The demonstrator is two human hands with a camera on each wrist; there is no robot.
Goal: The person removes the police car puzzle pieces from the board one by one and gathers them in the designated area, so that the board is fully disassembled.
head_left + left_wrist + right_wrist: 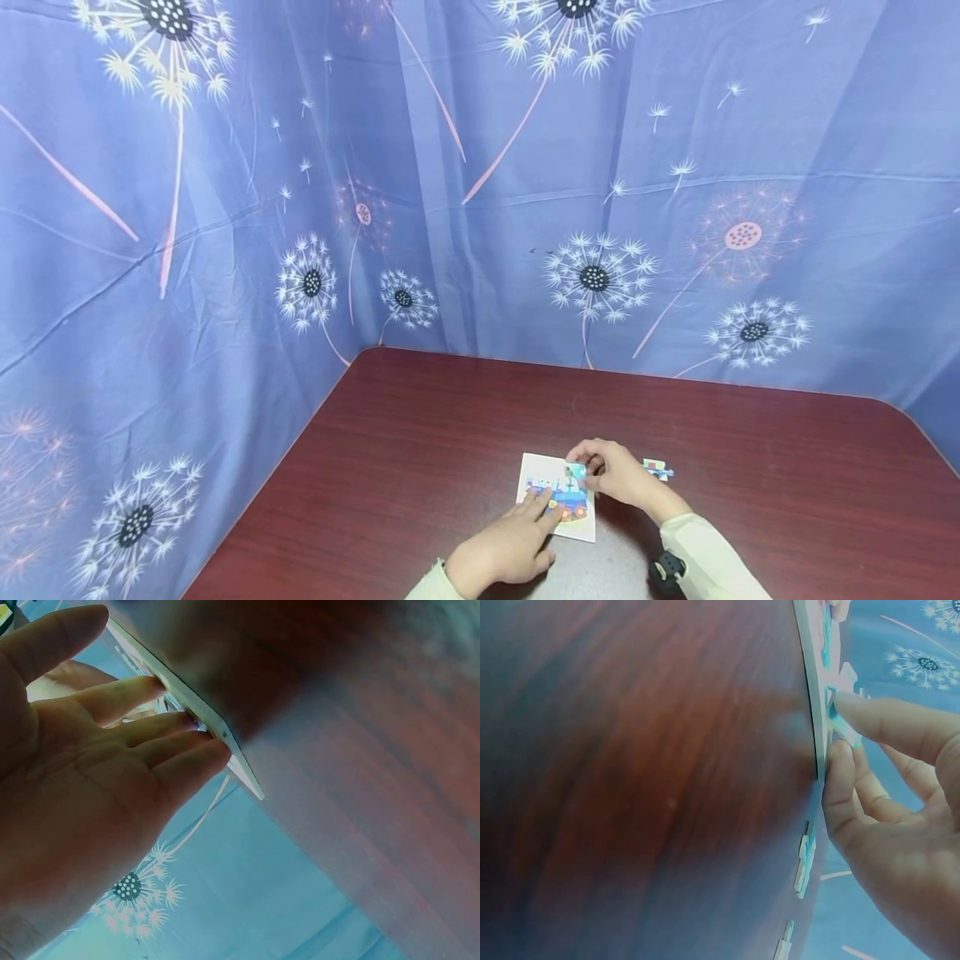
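Observation:
A white-bordered jigsaw puzzle board (534, 464) with a colourful vehicle picture lies flat on the table. My left hand (506, 546) rests its outstretched fingers on the lower left of the picture; in the left wrist view, its fingertips touch the board (202, 705). At the board's upper right corner, my right hand (618, 477) pinches a teal and white puzzle piece (845, 729) between thumb and fingers. The right wrist view shows that piece tilted against the board's face. Whether it is seated cannot be told.
Loose puzzle pieces (658, 468) lie on the dark red wooden table (420, 433), just right of my right hand. Two of them, a nearer piece (805, 866) and a farther piece (783, 947), appear edge-on. A blue dandelion-print curtain (480, 250) hangs along the table's far and left edges.

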